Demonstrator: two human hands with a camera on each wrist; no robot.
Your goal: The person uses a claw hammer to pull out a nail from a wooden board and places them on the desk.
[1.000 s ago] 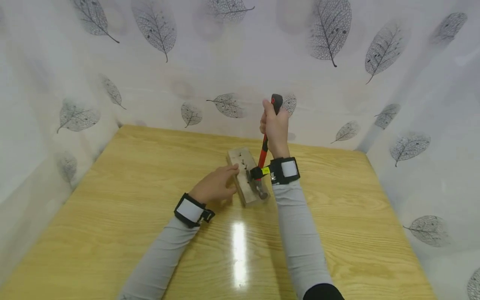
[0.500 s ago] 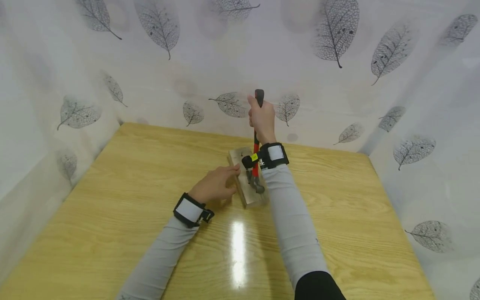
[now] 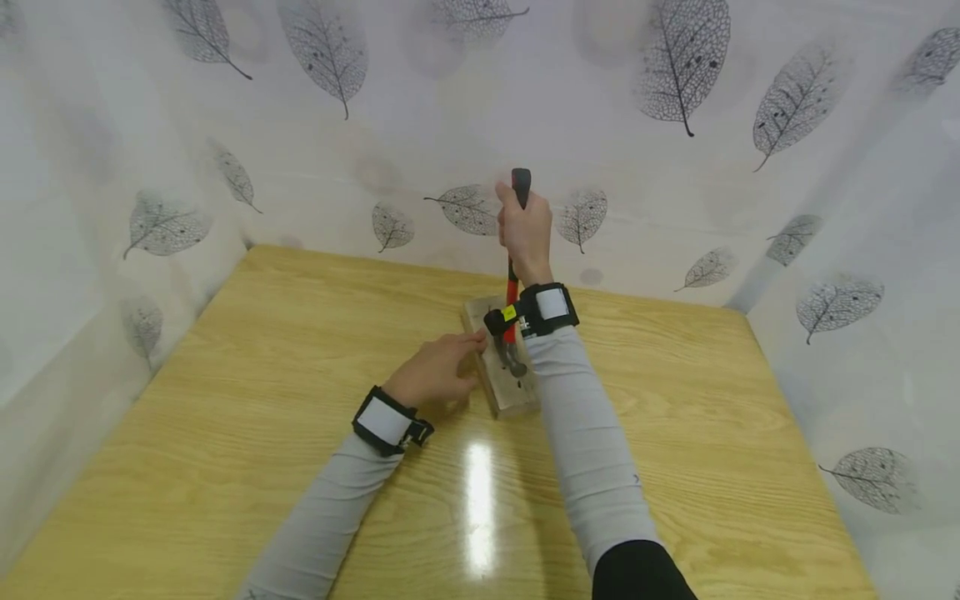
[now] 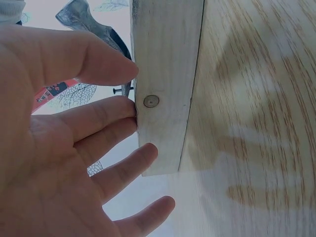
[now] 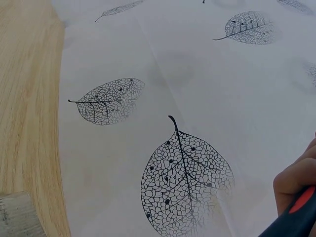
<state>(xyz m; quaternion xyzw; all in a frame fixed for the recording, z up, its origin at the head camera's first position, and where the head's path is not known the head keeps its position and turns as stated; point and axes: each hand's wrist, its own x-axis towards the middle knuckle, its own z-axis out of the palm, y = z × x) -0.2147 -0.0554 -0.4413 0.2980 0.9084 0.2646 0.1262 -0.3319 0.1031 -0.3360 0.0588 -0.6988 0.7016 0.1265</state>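
Note:
My right hand (image 3: 525, 229) grips the dark handle of a red-and-black claw hammer (image 3: 513, 300), which stands nearly upright with its head down on the wooden block (image 3: 513, 407). In the left wrist view the steel hammer head (image 4: 91, 23) has its claw at the block's upper face, close to a nail (image 4: 124, 90) that sticks out there. My left hand (image 3: 433, 371) lies beside the block, its thumb and fingertips touching the block's left side with the fingers fairly straight. A round knot (image 4: 151, 101) marks that side. The right wrist view catches only part of the right hand (image 5: 296, 177).
The block rests on a light wood-grain table (image 3: 315, 333). Behind and to the sides hangs a whitish curtain (image 3: 450, 108) printed with dark leaf skeletons. Dark holes or nails dot the block's top. A strap with a small camera (image 3: 551, 308) is on each wrist.
My right hand has swung left with the hammer, whose handle now stands straighter. The hammer head has shifted slightly left and away from me along the block. My left hand stays at the block.

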